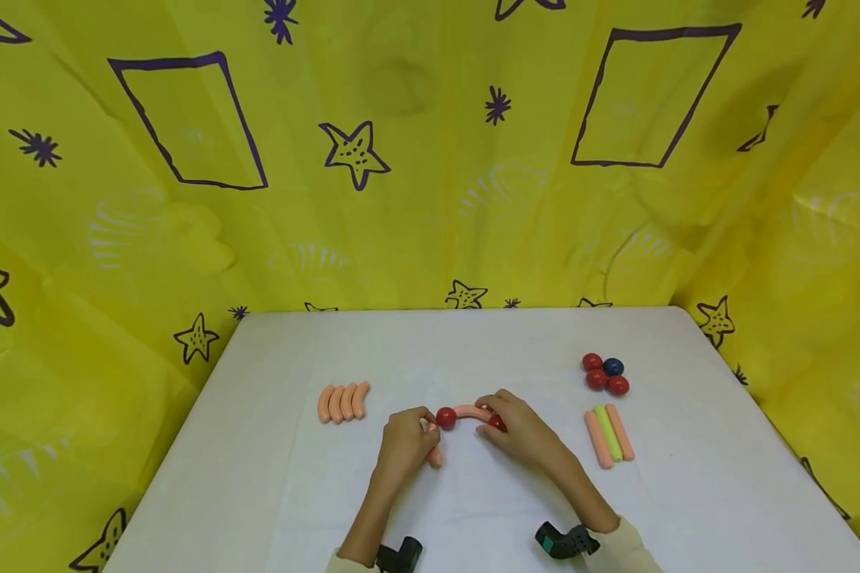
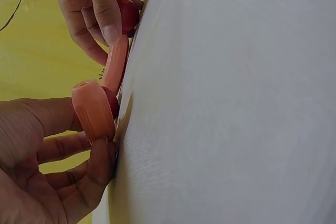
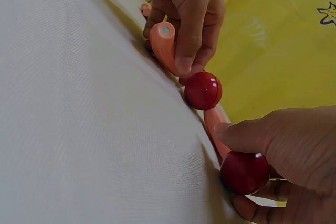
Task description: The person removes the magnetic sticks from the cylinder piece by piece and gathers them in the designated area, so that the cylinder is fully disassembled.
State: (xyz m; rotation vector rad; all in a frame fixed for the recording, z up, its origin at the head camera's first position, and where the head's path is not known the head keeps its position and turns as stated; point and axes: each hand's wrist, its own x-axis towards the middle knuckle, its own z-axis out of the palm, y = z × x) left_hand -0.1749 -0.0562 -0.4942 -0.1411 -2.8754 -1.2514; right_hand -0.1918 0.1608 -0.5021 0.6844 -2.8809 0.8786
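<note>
Near the middle of the white table, my left hand (image 1: 404, 438) pinches a curved peach rod (image 1: 435, 458) between thumb and fingers. A small grey disc shows in this rod's end in the right wrist view. Right beside it is a glossy red ball (image 1: 446, 418), joined to one end of a second curved peach rod (image 1: 471, 411). At that rod's other end is another red ball (image 3: 244, 173). My right hand (image 1: 519, 434) grips this end, its thumb on the rod and its fingers round the ball, partly hiding it in the head view.
Several short curved peach rods (image 1: 342, 403) lie side by side on the left of the table (image 1: 272, 493). To the right are red balls (image 1: 596, 380) and a blue ball (image 1: 613, 367). Below them lie straight peach rods (image 1: 598, 439) and a light-green rod (image 1: 608, 434). A yellow patterned cloth (image 1: 430, 215) hangs behind.
</note>
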